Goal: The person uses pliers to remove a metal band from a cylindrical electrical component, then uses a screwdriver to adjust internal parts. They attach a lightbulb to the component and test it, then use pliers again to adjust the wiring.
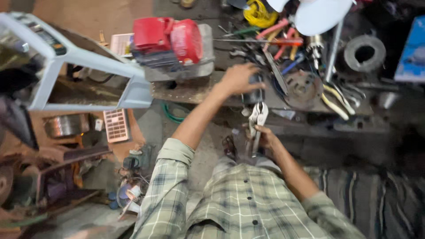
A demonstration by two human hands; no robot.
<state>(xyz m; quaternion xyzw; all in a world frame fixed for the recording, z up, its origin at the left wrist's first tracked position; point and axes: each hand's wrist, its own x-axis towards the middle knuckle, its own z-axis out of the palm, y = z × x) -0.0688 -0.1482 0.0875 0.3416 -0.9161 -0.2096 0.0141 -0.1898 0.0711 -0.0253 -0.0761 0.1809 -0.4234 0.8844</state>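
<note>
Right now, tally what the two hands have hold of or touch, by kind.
Locking pliers, in the right hand: 1
Dark round part, under the left hand: 1
Total: 2

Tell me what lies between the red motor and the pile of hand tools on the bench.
In the head view, the left hand lies between the red motor and the tool pile, resting on a dark cylindrical part.

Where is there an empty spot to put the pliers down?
Barest is the grey floor between the left sleeve and the low bench. The brown floor left of the red motor also looks open. It is crowded around the left hand: the tool pile and metal disc fill the bench. The right hand holds the pliers.
</note>
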